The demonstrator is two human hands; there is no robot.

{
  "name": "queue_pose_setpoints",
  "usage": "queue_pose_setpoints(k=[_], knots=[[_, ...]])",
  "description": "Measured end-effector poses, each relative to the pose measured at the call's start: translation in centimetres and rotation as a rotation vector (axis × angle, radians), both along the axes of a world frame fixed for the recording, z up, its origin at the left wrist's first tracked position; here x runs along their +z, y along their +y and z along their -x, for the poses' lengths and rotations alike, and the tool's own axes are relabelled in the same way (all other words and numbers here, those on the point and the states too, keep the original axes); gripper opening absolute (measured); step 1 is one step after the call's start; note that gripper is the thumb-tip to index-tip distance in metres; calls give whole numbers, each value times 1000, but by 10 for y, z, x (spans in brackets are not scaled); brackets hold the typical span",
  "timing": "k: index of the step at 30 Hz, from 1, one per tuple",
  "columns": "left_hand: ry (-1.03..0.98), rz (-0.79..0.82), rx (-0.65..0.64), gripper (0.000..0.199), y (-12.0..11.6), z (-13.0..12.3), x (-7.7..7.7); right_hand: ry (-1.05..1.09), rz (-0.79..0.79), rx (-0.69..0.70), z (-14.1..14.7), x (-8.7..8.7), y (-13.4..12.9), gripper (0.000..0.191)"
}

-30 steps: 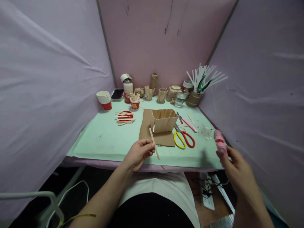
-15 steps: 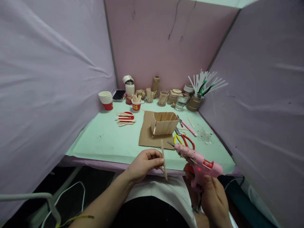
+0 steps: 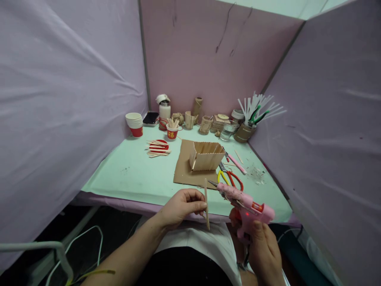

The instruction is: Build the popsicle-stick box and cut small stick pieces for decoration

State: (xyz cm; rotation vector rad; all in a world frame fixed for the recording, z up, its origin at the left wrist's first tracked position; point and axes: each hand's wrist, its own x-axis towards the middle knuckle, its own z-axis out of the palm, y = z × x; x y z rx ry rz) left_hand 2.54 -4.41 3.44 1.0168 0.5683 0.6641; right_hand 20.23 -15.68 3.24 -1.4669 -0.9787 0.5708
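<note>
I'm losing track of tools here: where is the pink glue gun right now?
In the head view, the pink glue gun is right of centre in the right hand, its nozzle close to the wooden stick in the left hand.

Slim wooden stick (image 3: 207, 212); pink glue gun (image 3: 251, 216), nozzle just beside stick.

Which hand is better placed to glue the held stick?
Probably the right hand: it holds the pink glue gun, its nozzle near the upper end of the wooden stick the left hand pinches.
</note>
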Motion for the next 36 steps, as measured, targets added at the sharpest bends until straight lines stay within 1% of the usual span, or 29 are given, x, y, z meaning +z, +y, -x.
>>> queue_pose_setpoints(k=[7, 16, 22, 29, 32, 36], knots=[[8, -6, -16, 24, -1, -1, 1, 4, -11, 63, -5, -6, 0, 48], [4, -2, -13, 21, -1, -1, 2, 55, 13, 46, -2, -4, -1, 49], [11, -19, -4, 20, 1, 0, 0, 24, 2, 50, -2, -5, -1, 50], [13, -32, 14, 20, 2, 1, -1, 57, 51, 59, 0, -4, -3, 51], [9, -48, 16, 19, 4, 2, -2, 68, 45, 74, 1, -3, -4, 50], [6, -53, 25, 18, 7, 4, -4, 40, 39, 69, 0, -6, -5, 50]])
